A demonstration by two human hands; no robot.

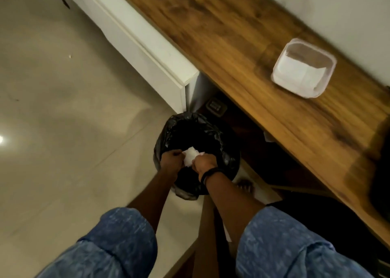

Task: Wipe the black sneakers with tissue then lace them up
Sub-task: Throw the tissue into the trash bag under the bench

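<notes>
Head view, hands: I am seeing the left hand [171, 157] and the right hand [203, 164] both pinching the crumpled tissue [190, 156], fingers curled close on it
Head view, tissue: it is hanging just over the mouth of the black-lined bin [166, 128]
Head view, handling: I am judging the wad light, soft and easily torn; pinching its bunched edges is holding it well enough
Head view, supply: spare sheets [295, 75] are sitting in the clear tub [276, 71] on the wooden table [211, 24]
Head view, sneakers: I am not finding them here
</notes>
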